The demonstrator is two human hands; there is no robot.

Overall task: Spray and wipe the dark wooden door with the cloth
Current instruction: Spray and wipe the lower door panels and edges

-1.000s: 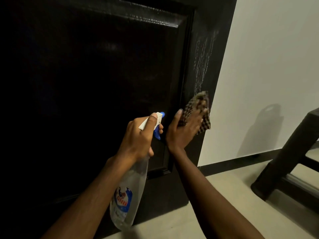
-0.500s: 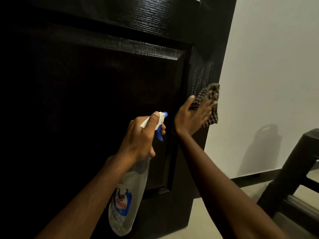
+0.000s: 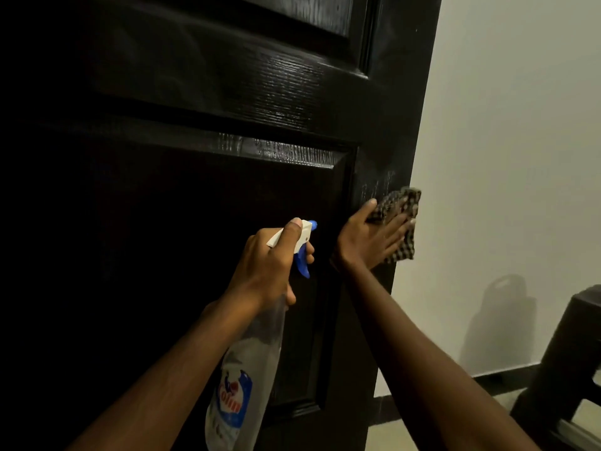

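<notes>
The dark wooden door (image 3: 201, 92) fills the left and middle of the head view. Wet spray streaks show on its right stile just above the cloth. My right hand (image 3: 370, 239) presses a brown checked cloth (image 3: 398, 219) flat against that stile near the door's right edge, fingers straight. My left hand (image 3: 270, 265) grips the neck of a clear spray bottle (image 3: 244, 379) with a white and blue trigger head, its nozzle pointing at the door panel.
A pale wall (image 3: 504, 157) stands right of the door, with a dark skirting along the floor. A dark piece of furniture (image 3: 566, 359) stands at the lower right on the light floor.
My right hand has slid the cloth upward along the door's right stile, and the streaked patch above it has shrunk. My view has tilted upward. The left hand still holds the bottle.
</notes>
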